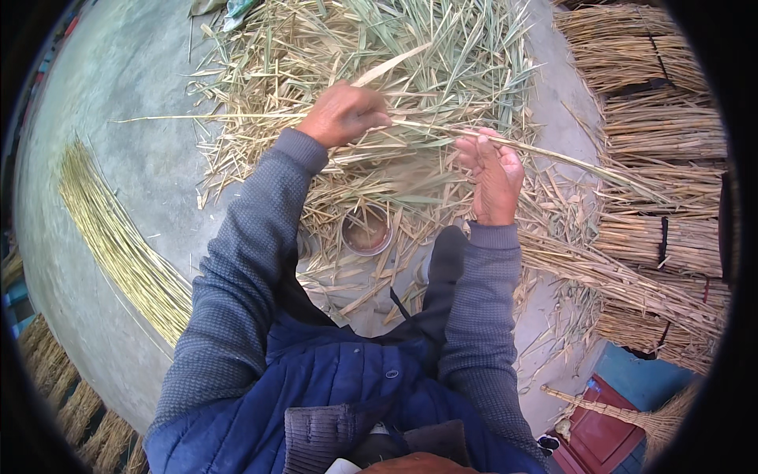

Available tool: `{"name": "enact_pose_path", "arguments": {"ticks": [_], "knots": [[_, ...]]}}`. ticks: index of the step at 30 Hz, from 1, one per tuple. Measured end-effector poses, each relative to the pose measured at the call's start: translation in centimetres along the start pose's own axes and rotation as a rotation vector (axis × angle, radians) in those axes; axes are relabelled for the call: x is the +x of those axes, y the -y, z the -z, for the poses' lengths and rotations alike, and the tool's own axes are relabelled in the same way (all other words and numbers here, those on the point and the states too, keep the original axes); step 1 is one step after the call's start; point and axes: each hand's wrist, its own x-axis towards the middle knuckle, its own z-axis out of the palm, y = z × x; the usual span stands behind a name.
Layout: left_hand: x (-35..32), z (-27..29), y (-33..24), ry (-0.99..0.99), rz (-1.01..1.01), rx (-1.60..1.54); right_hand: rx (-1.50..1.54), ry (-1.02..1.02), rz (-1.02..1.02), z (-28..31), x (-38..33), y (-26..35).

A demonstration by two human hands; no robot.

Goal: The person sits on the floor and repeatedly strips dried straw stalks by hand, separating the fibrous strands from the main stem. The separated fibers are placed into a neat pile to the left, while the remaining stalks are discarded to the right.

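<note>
A long, thin reed stalk [553, 156] stretches across in front of me, its thin tip far to the left and its other end over the bundles at the right. My left hand [343, 114] is closed around it, knuckles up. A broad dry leaf [392, 65] sticks out just beyond that hand; whether it is gripped cannot be made out. Farther right, my right hand [496, 175] is turned up with curled fingers, and the stalk lies at its fingertips. Beneath both hands spreads a big heap of stripped leaves [426, 47], green and straw-coloured.
Bare yellowish stalks [118, 237] lie in a sheaf on the concrete floor [150, 71] at left. Unstripped stalks [624, 284] lie at my right, by stacked tied bundles [659, 142]. A round metal bowl [367, 246] stands between my feet. A straw broom [608, 409] lies lower right.
</note>
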Motion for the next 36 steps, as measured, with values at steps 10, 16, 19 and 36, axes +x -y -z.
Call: {"name": "enact_pose_path", "arguments": {"ticks": [10, 16, 19, 36], "knots": [[0.5, -2.2, -1.9, 0.016, 0.129, -0.383, 0.024, -0.054, 0.100, -0.4, -0.7, -0.3], [1.9, -5.5, -4.4, -0.198, -0.038, -0.346, 0.096, -0.073, 0.102, -1.4, -1.2, -0.7], [1.8, -5.4, -4.7, -0.256, -0.071, -0.274, 0.143, -0.116, -0.011, -1.5, -1.1, -0.6], [1.5, -4.7, -4.7, -0.420, 0.257, -0.620, 0.337, -0.187, -0.192, -0.9, -0.2, -1.7]]}}
